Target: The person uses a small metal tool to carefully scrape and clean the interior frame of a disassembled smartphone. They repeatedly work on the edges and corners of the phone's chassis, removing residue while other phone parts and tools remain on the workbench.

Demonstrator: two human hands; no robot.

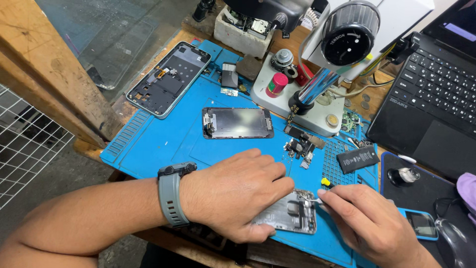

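Left hand, grey rubbery watch on its wrist, lies palm down with fingers curled over the opened phone body, pressing it flat on the blue mat. The phone body sits at the near edge of the mat, between the two hands; its exposed inside is grey metal with small shields and dark parts. Right hand is closed in a pinch on thin metal tweezers, whose tips touch the upper right corner of the phone body. A small yellow-capped tool lies just beside the fingers.

Outward on the mat, which is matte, rubbery and ribbed along its edges:
- a loose cluster of small dark parts above the hands
- a flat black battery, rectangular, to the right
- a detached screen panel, glossy dark, mid-mat
- an empty phone frame, rounded corners, at the far left

Behind: microscope stand with white base, shiny chrome column and a black ribbed knob. Black laptop at right; a small blue-cased phone near the right wrist.
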